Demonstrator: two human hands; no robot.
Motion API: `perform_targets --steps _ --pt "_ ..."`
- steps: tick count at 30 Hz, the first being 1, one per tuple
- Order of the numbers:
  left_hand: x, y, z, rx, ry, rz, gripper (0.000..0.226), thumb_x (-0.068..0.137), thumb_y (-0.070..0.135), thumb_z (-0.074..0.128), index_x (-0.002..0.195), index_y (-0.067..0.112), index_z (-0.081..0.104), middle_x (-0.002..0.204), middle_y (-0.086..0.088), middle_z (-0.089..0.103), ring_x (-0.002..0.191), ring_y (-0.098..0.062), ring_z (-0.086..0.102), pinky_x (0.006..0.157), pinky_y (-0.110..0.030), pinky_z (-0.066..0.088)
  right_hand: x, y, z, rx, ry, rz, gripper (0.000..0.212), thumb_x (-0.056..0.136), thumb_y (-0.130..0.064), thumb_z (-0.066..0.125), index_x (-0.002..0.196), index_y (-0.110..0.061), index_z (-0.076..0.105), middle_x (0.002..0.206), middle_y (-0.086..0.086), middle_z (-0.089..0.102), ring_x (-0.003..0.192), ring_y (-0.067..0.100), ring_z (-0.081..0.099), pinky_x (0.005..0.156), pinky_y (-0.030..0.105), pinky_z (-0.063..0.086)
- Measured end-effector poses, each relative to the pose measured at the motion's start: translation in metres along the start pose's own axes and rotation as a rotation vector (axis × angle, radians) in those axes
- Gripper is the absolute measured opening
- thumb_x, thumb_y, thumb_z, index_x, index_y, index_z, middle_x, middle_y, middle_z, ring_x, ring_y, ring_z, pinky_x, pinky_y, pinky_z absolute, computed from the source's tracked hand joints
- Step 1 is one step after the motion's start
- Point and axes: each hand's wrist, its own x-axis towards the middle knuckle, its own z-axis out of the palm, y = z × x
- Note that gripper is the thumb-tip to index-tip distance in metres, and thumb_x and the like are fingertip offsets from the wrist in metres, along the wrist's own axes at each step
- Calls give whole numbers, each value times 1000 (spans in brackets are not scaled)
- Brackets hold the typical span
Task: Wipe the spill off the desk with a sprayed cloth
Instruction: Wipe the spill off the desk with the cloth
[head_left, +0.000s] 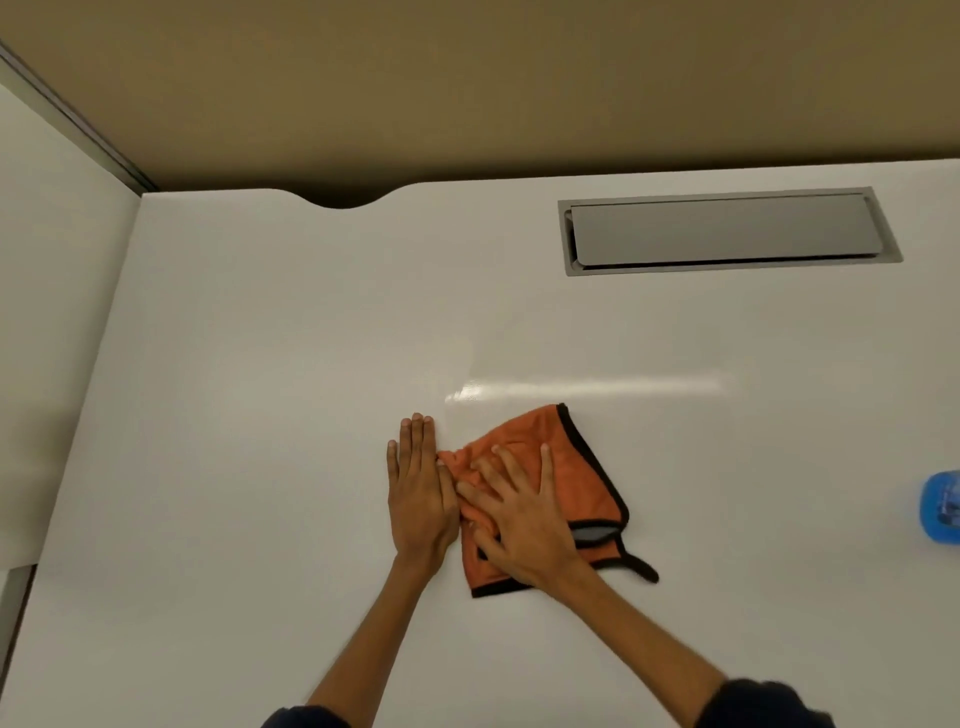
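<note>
1. While the right hand (524, 525) presses flat, fingers spread, on the orange cloth (566, 467), wiping looks underway; no spill shows (only a glossy streak beyond the fingertips).
2. Just left of the cloth, the left hand (418, 499) lies flat, fingers together, holding nothing.
3. Well right of the pressing palm, a blue bottle (941, 512) sits; beyond, the white desk (260, 364) has a grey cable hatch (727, 231).

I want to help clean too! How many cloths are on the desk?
1. The orange cloth lies on the white desk, under the right hand and beside the left hand. None seem hidden.
</note>
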Motion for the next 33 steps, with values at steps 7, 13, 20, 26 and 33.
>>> perform_targets --steps 7,13,20,26,33 --pt "0 5 -2 -5 21 -5 54 103 27 19 155 12 18 164 0 15 152 -8 5 126 -32 1 96 52 -34 -38 8 82 59 90 -67 32 145 -47 35 162 -5 26 151 23 14 112 72 -3" --pt "0 3 -2 -15 30 -8 54 103 27 17 155 13 19 164 0 17 152 -8 5 126 -32 1 95 133 -60 40 169 648 59 93 -69 31 148 -49 26 164 -4 20 152 26 10 112 71 -4" --pt "0 3 1 14 40 -3 54 103 28 17 155 13 18 164 -1 17 153 -9 5 126 -31 0 24 164 -54 82 229 963 60 95 -60 26 152 -43 21 165 4 14 152 31 3 108 78 0" --pt "1 5 0 12 24 -11 55 103 29 18 155 13 18 164 -2 17 153 -8 5 126 -31 0 67 134 -57 56 72 649 52 99 -51 30 150 -49 18 166 -2 7 153 27 -5 109 76 -5" --pt "1 3 -2 -15 12 -3 56 104 34 14 156 15 14 165 0 14 152 -6 2 126 -35 2 -34 29 2 -10 55 199 53 100 -50 28 151 -48 15 166 -6 8 153 26 3 115 70 2"
